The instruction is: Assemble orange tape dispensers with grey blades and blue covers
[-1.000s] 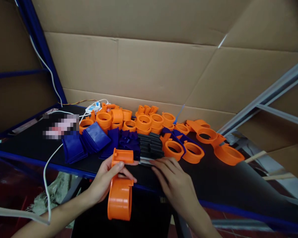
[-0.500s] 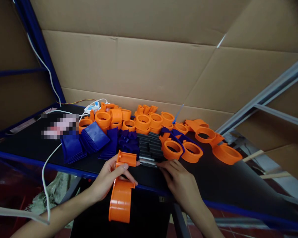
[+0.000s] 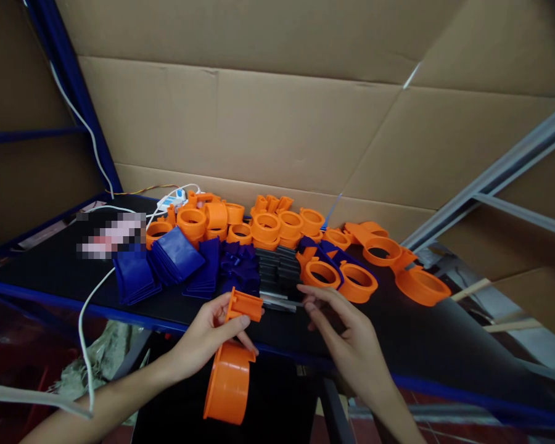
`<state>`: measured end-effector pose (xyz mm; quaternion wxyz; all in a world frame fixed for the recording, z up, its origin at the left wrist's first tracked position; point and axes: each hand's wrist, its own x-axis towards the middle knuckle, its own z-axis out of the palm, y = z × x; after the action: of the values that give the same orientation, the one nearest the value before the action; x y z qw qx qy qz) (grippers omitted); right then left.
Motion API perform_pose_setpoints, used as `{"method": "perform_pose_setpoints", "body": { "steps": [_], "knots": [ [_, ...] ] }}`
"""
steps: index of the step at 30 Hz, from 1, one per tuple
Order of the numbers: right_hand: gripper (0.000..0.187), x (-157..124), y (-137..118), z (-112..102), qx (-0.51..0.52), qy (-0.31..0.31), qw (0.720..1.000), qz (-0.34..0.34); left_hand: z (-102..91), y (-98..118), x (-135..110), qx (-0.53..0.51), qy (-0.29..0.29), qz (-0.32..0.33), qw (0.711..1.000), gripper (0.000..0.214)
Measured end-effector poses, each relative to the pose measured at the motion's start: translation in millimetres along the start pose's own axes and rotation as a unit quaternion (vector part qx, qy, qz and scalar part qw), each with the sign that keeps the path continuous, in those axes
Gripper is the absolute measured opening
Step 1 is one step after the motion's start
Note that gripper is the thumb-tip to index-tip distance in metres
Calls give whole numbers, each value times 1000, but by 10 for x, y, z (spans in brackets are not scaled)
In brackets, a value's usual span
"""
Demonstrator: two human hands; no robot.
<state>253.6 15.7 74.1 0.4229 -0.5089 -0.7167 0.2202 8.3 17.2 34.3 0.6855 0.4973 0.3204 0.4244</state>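
Held ring piece (image 3: 229,382): plain bright orange, glossy, with pale highlights. Ring pieces behind (image 3: 266,229): same orange throughout. Stacked flat pieces (image 3: 178,254): deep blue, unpatterned. Small jumbled pieces (image 3: 239,265): darker, violet-leaning blue. Ribbed pile (image 3: 278,271): black. Slim strips (image 3: 277,303): silvery grey. Counter (image 3: 411,336): matte black top, blue edge. Cardboard wall (image 3: 259,129): tan, crossed by darker crease lines. Upright post (image 3: 81,86): blue. Power strip (image 3: 167,202): white with blue. Cable (image 3: 86,345): white. Floor (image 3: 453,435): dark red.
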Motion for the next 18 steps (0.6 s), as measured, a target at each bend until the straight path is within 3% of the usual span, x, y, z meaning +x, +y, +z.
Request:
{"method": "perform_pose_setpoints", "body": {
  "steps": [5, 12, 18],
  "knots": [
    [34, -9, -108, 129, 50, -24, 998, 3, 21, -2, -13, 34, -4, 4, 999, 30],
    [35, -25, -154, 249, -28, -15, 999, -24, 62, -49, -16, 29, 1, 2, 1000, 35],
    [38, 35, -280, 374, -56, -54, 995, -68, 79, -65, -27, 31, 9, 0, 999, 38]
  ]
}}
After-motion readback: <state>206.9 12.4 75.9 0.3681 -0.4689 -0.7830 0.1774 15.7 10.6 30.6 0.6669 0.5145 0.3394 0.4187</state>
